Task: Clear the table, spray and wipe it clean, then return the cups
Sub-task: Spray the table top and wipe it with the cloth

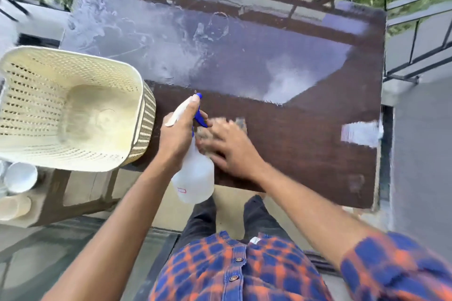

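Observation:
A dark brown table fills the middle of the head view, its far half pale with glare and wet smears. My left hand grips a clear spray bottle with a white head and blue trigger, holding it over the table's near edge. My right hand lies flat, fingers spread, pressing a brownish cloth onto the tabletop just right of the bottle; it is motion-blurred. White cups lie on a low brown stand at the left edge.
A cream perforated plastic basket sits on the table's left end, overhanging it. A brown plastic stand is below it. Black metal railings run behind and to the right. A white patch marks the table's right edge.

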The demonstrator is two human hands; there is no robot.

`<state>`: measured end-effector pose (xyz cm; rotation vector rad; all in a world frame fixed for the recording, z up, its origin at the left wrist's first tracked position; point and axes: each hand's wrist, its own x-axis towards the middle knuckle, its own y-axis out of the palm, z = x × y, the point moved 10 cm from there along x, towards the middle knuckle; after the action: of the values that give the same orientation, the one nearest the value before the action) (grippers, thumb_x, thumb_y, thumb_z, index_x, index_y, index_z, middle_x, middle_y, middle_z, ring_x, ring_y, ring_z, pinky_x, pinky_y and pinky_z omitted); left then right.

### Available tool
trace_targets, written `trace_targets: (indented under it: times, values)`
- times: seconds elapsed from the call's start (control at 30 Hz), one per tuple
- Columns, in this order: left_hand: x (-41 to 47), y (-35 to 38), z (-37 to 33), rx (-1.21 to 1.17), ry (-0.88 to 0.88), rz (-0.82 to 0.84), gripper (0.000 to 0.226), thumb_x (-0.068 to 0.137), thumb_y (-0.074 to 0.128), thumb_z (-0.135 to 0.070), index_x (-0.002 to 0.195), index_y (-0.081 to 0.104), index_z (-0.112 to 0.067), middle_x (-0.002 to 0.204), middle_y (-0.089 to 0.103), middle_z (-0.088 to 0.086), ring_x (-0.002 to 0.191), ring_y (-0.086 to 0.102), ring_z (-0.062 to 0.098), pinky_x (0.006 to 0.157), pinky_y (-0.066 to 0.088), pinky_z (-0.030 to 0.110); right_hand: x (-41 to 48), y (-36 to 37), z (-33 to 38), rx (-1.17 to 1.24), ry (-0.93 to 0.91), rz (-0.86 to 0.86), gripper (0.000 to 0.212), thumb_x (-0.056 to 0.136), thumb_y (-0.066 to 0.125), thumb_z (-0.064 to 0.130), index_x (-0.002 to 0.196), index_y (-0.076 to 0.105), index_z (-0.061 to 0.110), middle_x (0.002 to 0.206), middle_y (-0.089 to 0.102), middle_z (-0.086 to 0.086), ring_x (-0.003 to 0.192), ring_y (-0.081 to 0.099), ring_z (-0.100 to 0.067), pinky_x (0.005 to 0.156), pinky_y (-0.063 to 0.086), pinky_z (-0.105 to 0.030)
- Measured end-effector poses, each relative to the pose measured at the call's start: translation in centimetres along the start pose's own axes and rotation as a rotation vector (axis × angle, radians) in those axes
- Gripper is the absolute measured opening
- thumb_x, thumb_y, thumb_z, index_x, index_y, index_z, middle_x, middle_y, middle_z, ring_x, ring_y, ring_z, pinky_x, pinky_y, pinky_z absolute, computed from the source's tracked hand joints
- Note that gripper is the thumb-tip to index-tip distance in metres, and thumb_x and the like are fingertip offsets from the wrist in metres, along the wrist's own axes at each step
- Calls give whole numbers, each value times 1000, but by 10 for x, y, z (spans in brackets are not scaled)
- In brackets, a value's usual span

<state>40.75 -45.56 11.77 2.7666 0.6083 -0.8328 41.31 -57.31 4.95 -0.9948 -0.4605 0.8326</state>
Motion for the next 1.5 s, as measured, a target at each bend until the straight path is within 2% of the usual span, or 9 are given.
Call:
trace_targets:
  times: [0.17,0.47,0.67,0.87,1.1,1.17,1.27,1.37,1.5]
  values:
    - [11,1,-18,83,36,103,21,104,56,-36,91,70,-26,89,66,19,65,66,16,41,42,29,-88,-6,-23,-42,23,18,39,99,63,46,132,68,27,159,43,-5,146,41,-29,117,35,-48]
    - [21,-5,-29,111,18,166,31,102,54,-47,80,74,-39,86,73,16,55,49,34,51,41,34,76,-77,-137,-62,672,-210,53,91,62,55,139,61,31,162,37,-9,148,31,-34,123,24,-43]
    - [30,-20,-40,113,45,103,34,103,53,-48,77,74,-46,80,71,6,53,56,28,50,44,28,97,-22,-47,-33,391,-109,48,82,65,36,129,68,25,153,48,-12,139,44,-38,116,36,-52]
    - [30,-15,-39,126,3,127,40,102,54,-47,85,68,-13,89,74,20,41,51,20,49,45,27,10,-23,-28,272,444,-130,41,73,82,37,114,76,37,138,63,10,118,59,-17,105,44,-33]
    - [24,-2,-51,158,84,127,35,103,56,-46,74,73,-35,82,73,11,55,54,30,54,45,36,28,-35,-80,1148,818,-43,40,89,71,33,124,72,14,121,74,-11,118,67,-28,105,50,-46]
    - [23,1,-54,163,108,134,37,103,55,-46,72,73,-37,82,73,11,54,54,28,54,45,37,35,-50,-95,853,842,51,39,92,69,41,127,70,25,120,74,1,112,68,-15,100,53,-37]
    - [24,2,-54,160,102,133,42,104,54,-45,66,72,-48,76,71,-1,61,57,30,57,45,39,26,-105,-132,156,904,-200,29,88,64,47,113,73,37,109,72,11,99,67,-13,95,53,-36]
    - [28,2,-46,160,81,120,34,102,56,-46,80,75,-30,76,72,4,58,56,31,57,45,38,16,-117,-122,204,841,-448,31,88,59,47,112,72,34,109,69,10,98,65,-13,95,53,-39]
    - [30,-1,-37,179,66,95,48,100,58,-50,89,70,-4,90,72,22,44,52,27,56,44,35,26,-65,-78,86,606,-260,69,85,60,67,146,49,38,154,45,-1,144,38,-26,118,31,-45]
